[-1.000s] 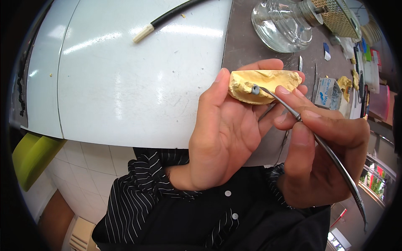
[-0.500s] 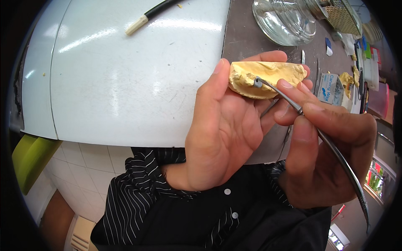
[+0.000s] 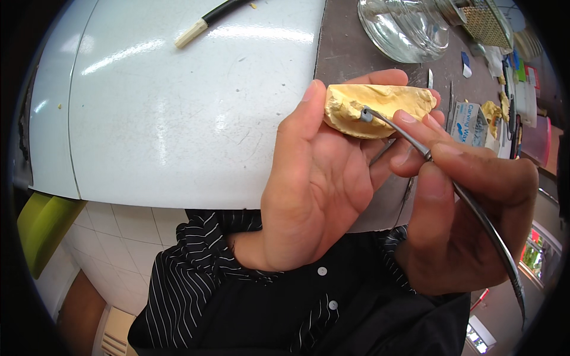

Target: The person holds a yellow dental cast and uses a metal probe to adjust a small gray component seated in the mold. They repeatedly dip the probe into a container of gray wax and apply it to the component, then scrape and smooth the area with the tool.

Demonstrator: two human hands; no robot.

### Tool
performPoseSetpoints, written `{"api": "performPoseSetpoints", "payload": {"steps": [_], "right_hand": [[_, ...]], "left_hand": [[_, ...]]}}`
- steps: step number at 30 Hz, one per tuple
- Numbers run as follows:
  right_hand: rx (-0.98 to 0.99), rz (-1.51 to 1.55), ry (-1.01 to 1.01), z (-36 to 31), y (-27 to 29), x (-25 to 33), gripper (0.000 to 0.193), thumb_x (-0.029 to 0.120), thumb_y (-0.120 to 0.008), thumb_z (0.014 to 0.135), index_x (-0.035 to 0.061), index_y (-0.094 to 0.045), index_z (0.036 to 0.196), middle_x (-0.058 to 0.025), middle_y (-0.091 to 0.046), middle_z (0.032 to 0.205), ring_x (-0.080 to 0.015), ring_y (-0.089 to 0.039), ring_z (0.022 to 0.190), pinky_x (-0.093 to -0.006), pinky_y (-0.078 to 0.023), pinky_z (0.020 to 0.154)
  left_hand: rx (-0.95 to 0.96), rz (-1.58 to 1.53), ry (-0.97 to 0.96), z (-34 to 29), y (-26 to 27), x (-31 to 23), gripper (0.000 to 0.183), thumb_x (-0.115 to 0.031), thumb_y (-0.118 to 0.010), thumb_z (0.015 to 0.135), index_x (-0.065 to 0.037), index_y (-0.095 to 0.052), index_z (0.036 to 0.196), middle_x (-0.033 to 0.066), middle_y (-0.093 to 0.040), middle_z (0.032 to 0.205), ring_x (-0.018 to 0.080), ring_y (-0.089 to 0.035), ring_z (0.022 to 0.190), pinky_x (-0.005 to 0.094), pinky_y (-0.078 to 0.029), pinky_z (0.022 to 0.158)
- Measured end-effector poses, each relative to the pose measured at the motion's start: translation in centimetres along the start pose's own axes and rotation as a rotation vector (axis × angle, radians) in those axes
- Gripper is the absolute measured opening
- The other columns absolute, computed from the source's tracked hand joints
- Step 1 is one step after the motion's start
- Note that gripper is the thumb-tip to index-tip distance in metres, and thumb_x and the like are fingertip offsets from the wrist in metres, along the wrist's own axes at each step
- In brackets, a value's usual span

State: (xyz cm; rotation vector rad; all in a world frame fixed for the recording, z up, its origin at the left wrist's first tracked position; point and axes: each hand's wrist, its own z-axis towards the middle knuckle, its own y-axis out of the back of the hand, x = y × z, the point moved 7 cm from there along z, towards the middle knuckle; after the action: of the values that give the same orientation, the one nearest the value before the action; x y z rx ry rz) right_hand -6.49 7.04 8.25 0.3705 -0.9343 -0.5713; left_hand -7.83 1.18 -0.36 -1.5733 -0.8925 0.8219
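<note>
My left hand (image 3: pixel 320 184) is closed around a yellow plaster dental model (image 3: pixel 392 101), thumb at its left end and fingers behind it. On the model's tooth row sits a small grey-blue wax piece (image 3: pixel 366 116). My right hand (image 3: pixel 469 207) grips a slim metal wax carver (image 3: pixel 418 146) like a pen, fingers pressed on its shaft. The carver's bent tip meets the grey-blue piece; its other end points down to the lower right. Part of another thin metal tool (image 3: pixel 382 152) shows behind my left fingers.
A white tabletop (image 3: pixel 178 130) lies left, bearing a black-handled tool with a pale end (image 3: pixel 191 34). On the grey surface at right stand a glass burner or jar (image 3: pixel 407 32), a carving wax box (image 3: pixel 469 124) and thin metal tools (image 3: pixel 451 101). A green object (image 3: pixel 47 225) is at far left.
Both hands keep their holds. The right hand's knuckles and the carver's rear end have shifted slightly right; its tip stays at the grey-blue wax piece.
</note>
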Motion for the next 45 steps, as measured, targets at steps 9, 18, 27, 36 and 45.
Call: {"api": "performPoseSetpoints", "payload": {"steps": [9,18,27,36,45], "right_hand": [[0.021,0.03,0.027,0.19,0.04,-0.08,0.008,-0.006,-0.051,0.077,-0.0073,-0.047,0.084,-0.0294,-0.061,0.082,-0.0205,-0.062,0.064,-0.0361,-0.049,0.081],[-0.044,-0.005,-0.08,0.16,0.02,0.11,0.008,-0.005,-0.051,0.077,-0.0075,-0.046,0.083,-0.0296,-0.061,0.081,-0.0211,-0.062,0.063,-0.037,-0.05,0.081],[0.11,-0.014,0.03,0.65,0.2,-0.1,0.009,-0.004,-0.051,0.077,-0.0076,-0.047,0.084,-0.0291,-0.061,0.081,-0.0213,-0.061,0.062,-0.0377,-0.049,0.081],[0.013,0.018,0.084,-0.12,0.32,-0.51,0.01,-0.005,-0.052,0.077,-0.0073,-0.047,0.084,-0.0286,-0.061,0.08,-0.0205,-0.061,0.061,-0.0375,-0.049,0.081],[0.007,0.035,-0.065,0.34,0.32,-0.06,0.009,-0.006,-0.052,0.076,-0.0073,-0.047,0.084,-0.0282,-0.061,0.08,-0.0205,-0.061,0.061,-0.0367,-0.05,0.08]], "left_hand": [[-0.009,0.01,0.004,0.22,-0.14,0.15,0.065,-0.046,-0.015,0.092,0.004,-0.022,0.132,0.029,-0.028,0.133,0.0344,-0.036,0.121,0.0413,-0.029,0.102],[0.02,-0.007,0.012,0.25,-0.13,0.14,0.065,-0.046,-0.015,0.092,0.004,-0.022,0.132,0.0288,-0.027,0.134,0.0349,-0.034,0.123,0.042,-0.028,0.103],[0.025,0.004,0.003,0.18,-0.06,0.03,0.064,-0.046,-0.015,0.092,0.004,-0.02,0.133,0.0288,-0.027,0.134,0.035,-0.034,0.123,0.0419,-0.029,0.103],[0.004,-0.004,0.008,0.09,-0.11,0.07,0.064,-0.046,-0.017,0.092,0.003,-0.021,0.133,0.0286,-0.027,0.134,0.0347,-0.035,0.122,0.0421,-0.029,0.102],[-0.022,-0.002,0.009,0.16,-0.1,0.2,0.064,-0.047,-0.018,0.092,0.003,-0.023,0.132,0.0287,-0.029,0.133,0.0348,-0.036,0.121,0.0421,-0.029,0.102]]}}
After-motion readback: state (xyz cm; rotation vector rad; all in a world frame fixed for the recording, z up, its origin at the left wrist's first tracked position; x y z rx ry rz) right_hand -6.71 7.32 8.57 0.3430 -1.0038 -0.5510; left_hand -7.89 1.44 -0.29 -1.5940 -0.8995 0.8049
